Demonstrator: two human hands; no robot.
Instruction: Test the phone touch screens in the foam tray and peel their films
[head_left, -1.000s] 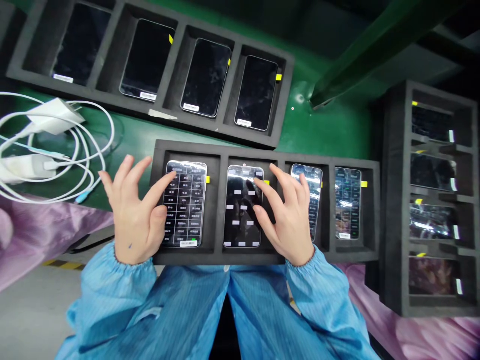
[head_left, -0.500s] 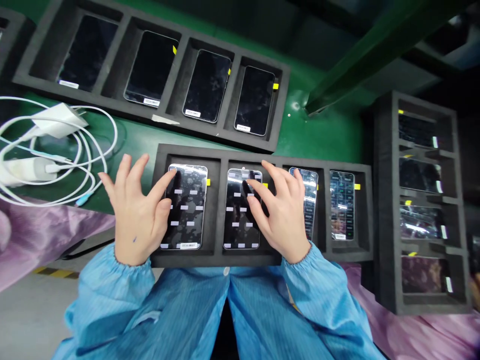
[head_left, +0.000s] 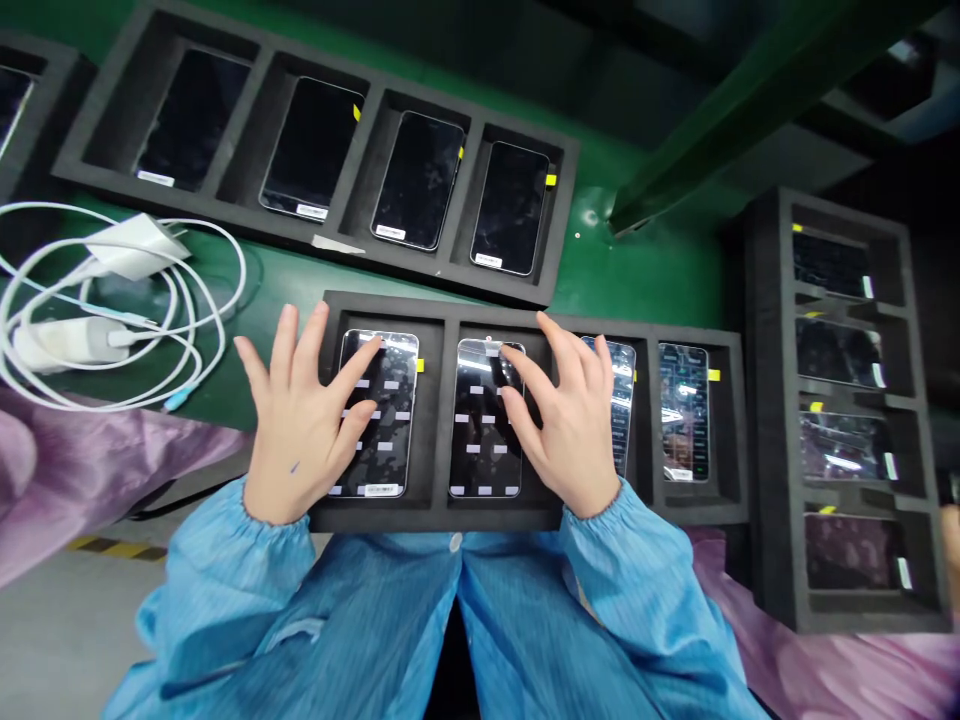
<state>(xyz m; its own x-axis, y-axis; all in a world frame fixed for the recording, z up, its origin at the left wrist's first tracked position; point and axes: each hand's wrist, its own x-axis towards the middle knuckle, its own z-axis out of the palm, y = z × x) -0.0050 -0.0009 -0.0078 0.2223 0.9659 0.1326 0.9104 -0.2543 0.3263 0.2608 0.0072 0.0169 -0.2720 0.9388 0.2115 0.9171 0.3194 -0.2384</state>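
Observation:
My left hand [head_left: 304, 420] is spread over the leftmost smartphone [head_left: 394, 430], its index finger at the top of the lit screen. That screen shows small pale rectangles on black. My right hand [head_left: 574, 410] has its fingers apart above the second smartphone [head_left: 480, 465], index fingertip near the top of a similar screen. Both phones lie face up in a black foam tray [head_left: 439, 515]. A third phone [head_left: 624, 420] is partly hidden by my right hand. The fourth phone [head_left: 684, 420] shows a grid on its screen. Neither hand grips anything.
Behind stands another foam tray [head_left: 360, 240] with dark-screened phones. At the right, stacked foam trays [head_left: 776, 420] hold more phones. White charging cables with a charger [head_left: 131, 247] lie coiled at the left. Pink sleeves flank me, and a person's hand [head_left: 951, 545] shows at the right edge.
My left hand has moved right, its index finger now further across the top of the leftmost phone's screen. My right hand has shifted slightly right and stays over the second phone.

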